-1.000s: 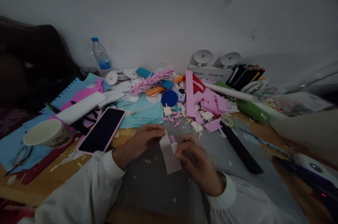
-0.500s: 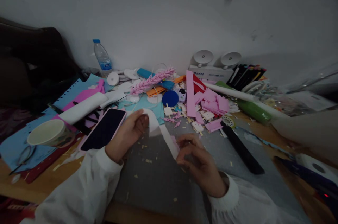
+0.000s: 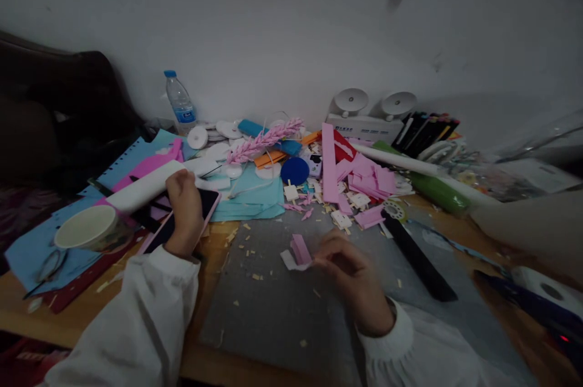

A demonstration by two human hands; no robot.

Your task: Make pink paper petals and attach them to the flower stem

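Above the grey mat, toward the middle of its near half: folded pink paper with a white flap along its lower side. Right hand on it, thumb and fingertips pinched together at the corner facing that hand; fingers slightly blurred. Whether the paper's underside touches the mat, cannot tell.

Left hand well apart, beyond the mat's left edge, over the phone and covering part of it. Fingers bent and drawn close, tips by the near end of a white paper roll. A white paper piece lies just beside the knuckles; cannot tell if anything is gripped.

Tabletop wooden, bare along the near edge. Toward its left edge: pale cup, tilted, among blue sheets. Far left corner: upright bottle, blue cap.

Along the mat's far edge, dense scatter: turquoise sheets, blue disc, long pink strip, pink paper pieces, small cream squares. Behind these, a pink braided stalk lies slantwise. On the mat's right part: long black tool, its far end against a round tape roll. Pale crumbs dot the mat's left edge
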